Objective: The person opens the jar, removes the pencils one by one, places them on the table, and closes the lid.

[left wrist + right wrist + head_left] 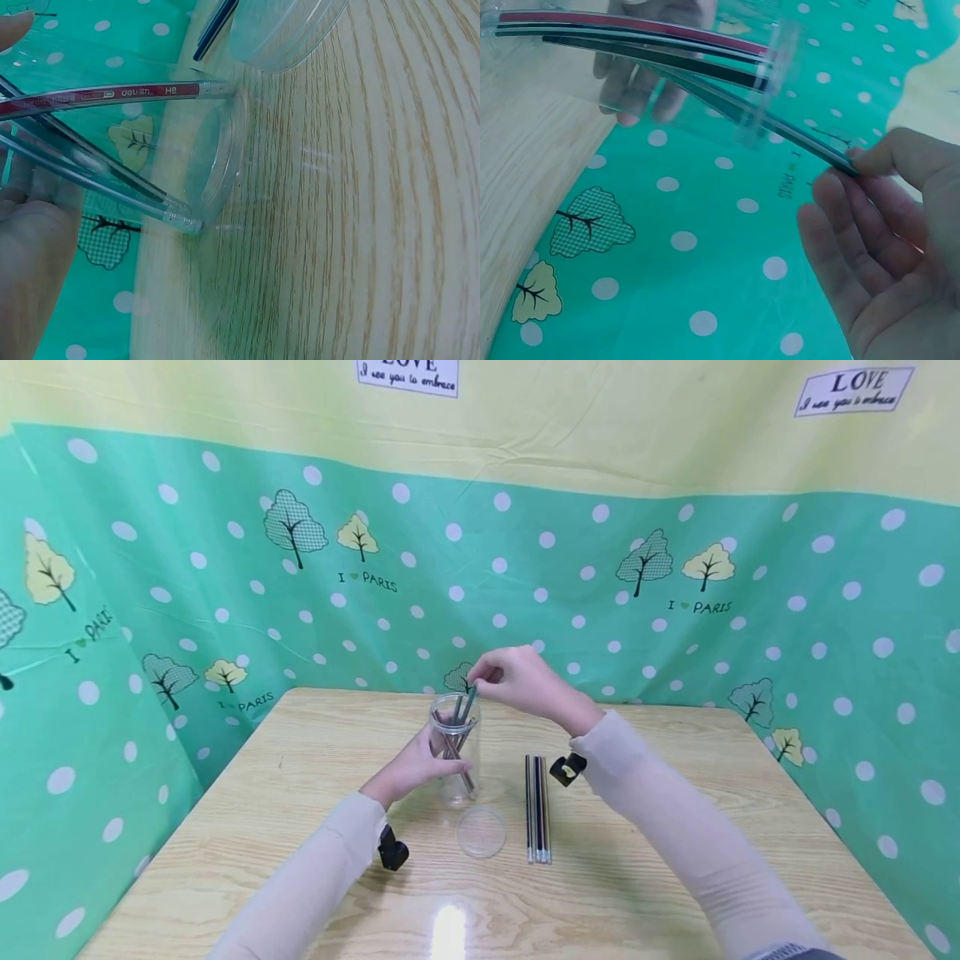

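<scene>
My left hand [411,770] grips a clear cylindrical jar [452,795], fingers behind it and thumb across its front. Several pencils lean at angles inside, among them a red pencil [146,96] marked HB, with silver ends near the jar's bottom. Above the jar's mouth, my right hand [521,681] pinches the top of a dark green pencil [810,142] between thumb and index finger. That pencil slants through the open mouth, its lower part within the jar. The other right fingers are loosely bent in the right wrist view.
A round clear lid [482,833] lies on the wooden table [315,860] in front of the jar. To its right, several pencils [537,810] lie side by side, silver ends toward me. A green and yellow patterned curtain [480,552] hangs behind the table and along its sides.
</scene>
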A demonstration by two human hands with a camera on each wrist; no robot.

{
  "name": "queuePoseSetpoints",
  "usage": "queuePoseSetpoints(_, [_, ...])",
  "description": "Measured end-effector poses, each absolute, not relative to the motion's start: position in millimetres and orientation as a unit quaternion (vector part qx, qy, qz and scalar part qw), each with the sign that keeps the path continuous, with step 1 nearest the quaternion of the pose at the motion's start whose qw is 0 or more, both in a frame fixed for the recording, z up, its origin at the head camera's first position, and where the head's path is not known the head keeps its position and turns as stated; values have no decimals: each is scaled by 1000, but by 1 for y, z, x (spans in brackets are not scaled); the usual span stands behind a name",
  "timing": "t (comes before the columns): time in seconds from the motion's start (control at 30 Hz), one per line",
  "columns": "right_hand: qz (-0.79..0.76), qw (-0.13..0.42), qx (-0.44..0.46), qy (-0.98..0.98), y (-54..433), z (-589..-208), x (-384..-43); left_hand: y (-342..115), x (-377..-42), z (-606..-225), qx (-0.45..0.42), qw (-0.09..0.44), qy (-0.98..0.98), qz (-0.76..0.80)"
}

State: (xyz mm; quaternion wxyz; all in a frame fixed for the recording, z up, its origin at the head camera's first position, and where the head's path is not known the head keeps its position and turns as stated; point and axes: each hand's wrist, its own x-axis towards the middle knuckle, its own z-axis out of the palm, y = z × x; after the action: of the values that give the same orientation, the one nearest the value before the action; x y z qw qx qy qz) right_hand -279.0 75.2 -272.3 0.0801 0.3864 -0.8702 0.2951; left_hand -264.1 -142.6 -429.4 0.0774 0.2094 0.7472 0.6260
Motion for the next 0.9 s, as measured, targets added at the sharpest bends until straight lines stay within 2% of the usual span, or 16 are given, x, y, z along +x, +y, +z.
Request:
queuePoseSetpoints(0.3, [368,185,364,-835,98,-258,-271,-143,-264,-431,201,71,755,620])
queuePoseSetpoints(0.43, [407,210,345,-819,108,-252,-270,-143,-263,-430,201,70,757,618])
queuePoseSetpoints(0.73, [503,213,289,-786,130,-241,-268,-143,-263,-430,215,68,750,621])
queuePoseSetpoints(0.9, [539,221,286,-761,138,-234,-265,-142,-263,-429,219,63,752,619])
